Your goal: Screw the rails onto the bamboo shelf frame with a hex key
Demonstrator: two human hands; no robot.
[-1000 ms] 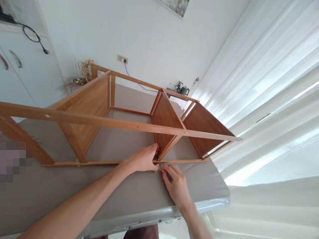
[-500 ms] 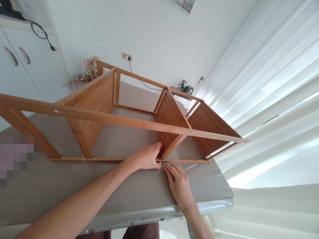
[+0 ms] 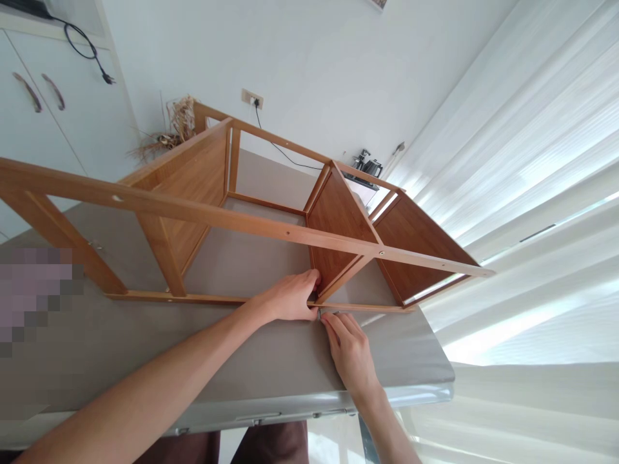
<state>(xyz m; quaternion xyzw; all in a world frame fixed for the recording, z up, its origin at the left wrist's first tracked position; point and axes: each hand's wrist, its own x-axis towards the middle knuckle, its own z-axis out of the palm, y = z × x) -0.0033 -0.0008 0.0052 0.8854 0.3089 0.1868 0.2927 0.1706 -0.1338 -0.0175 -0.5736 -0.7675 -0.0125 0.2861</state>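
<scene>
A brown wooden shelf unit [image 3: 251, 223] lies on its side on the grey-covered table [image 3: 261, 367]. My left hand [image 3: 293, 298] is wrapped around its lower rail, where the middle shelf panel [image 3: 336, 219] meets it. The thumb is below the rail and the fingers are above. Just to the right, my right hand [image 3: 352, 348] pinches a small, thin metal hex key [image 3: 320, 314] at that joint. Most of the key is covered by my fingers. Whether its tip sits in a bolt cannot be seen.
A white cabinet [image 3: 43, 122] with a dangling black cord stands at the left, near dried plants [image 3: 181, 122]. Behind the unit are a wall socket [image 3: 252, 98] and a dark kettle [image 3: 372, 167]. White curtains [image 3: 546, 161] hang along the right.
The view has shifted slightly, so the unit appears a little higher and further right. Both hands stay at the same joint; the right fingers and hex key have turned slightly.
</scene>
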